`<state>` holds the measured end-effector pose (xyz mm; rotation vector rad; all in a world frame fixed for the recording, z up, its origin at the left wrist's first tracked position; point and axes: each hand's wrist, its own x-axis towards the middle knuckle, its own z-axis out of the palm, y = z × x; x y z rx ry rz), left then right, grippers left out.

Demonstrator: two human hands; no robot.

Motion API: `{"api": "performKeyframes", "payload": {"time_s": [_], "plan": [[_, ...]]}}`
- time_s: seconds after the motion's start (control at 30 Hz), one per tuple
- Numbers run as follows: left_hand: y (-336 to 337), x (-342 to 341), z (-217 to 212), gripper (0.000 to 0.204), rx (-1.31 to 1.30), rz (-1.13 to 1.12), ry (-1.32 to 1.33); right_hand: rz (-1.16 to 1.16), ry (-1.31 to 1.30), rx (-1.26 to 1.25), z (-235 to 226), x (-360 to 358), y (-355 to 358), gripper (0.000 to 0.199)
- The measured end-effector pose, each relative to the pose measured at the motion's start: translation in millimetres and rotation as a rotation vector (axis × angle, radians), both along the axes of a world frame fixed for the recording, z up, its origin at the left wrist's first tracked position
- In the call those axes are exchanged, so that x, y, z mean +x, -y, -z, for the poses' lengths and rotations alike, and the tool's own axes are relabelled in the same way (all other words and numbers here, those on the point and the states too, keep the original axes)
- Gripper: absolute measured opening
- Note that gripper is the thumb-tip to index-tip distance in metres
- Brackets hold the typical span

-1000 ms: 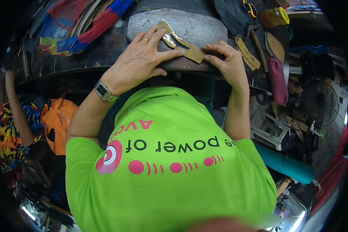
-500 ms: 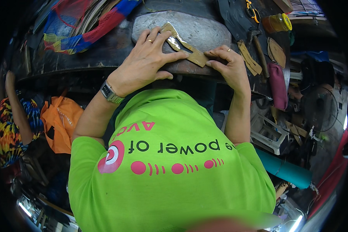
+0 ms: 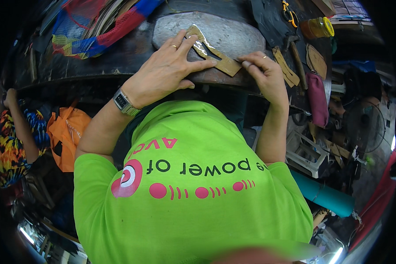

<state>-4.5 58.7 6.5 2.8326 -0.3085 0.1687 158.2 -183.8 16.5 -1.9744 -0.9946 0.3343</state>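
1. Evidently, the brown cut-out piece (image 3: 229,67) is lying on the grey slab (image 3: 229,33), its right end reaching toward the slab's near edge; the slab is resting on the dark desk (image 3: 97,66).
2. Across the piece's left part, the left hand (image 3: 168,59) is spreading its fingers and pressing down; its grip is released, not closing around anything.
3. Just beside the piece's right end, the right hand (image 3: 267,72) is bringing thumb and forefinger together. Whether that grip is grasping something slim, I cannot tell.
4. For steady work, the left fingertips should be bearing down on either side of the slot, since a thin piece is probably pivoting easily under a sideways push.
5. The surface is gleaming, so it is perhaps offering little hold; firm, even pressure should be serving better than one hard fingertip.
6. At the right end, the other hand should be working lightly, pushing along the edge rather than against it, lest the piece be skidding.
7. The hammer (image 3: 299,66) and scissors (image 3: 288,14) are lying farther right, apart from both hands.
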Motion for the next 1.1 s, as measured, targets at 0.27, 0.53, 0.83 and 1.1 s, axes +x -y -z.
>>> {"api": "performKeyframes", "payload": {"time_s": [0.27,0.53,0.83,1.1], "plan": [[-3,0,-4,0.09,0.051,0.032,-0.017,0.189,-0.409,0.505,0,-8,-22,0.029],[-1,-2,-4,0.097,0.072,0.043,-0.041,0.118,-0.462,0.512,24,-49,-61,0.016],[1,-3,-5,0.096,0.071,0.024,-0.053,0.125,-0.084,0.381,33,-41,-71,0.017],[1,-3,-4,0.099,0.092,0.014,-0.051,0.091,0.304,0.297,23,-40,-65,0.013]]}}
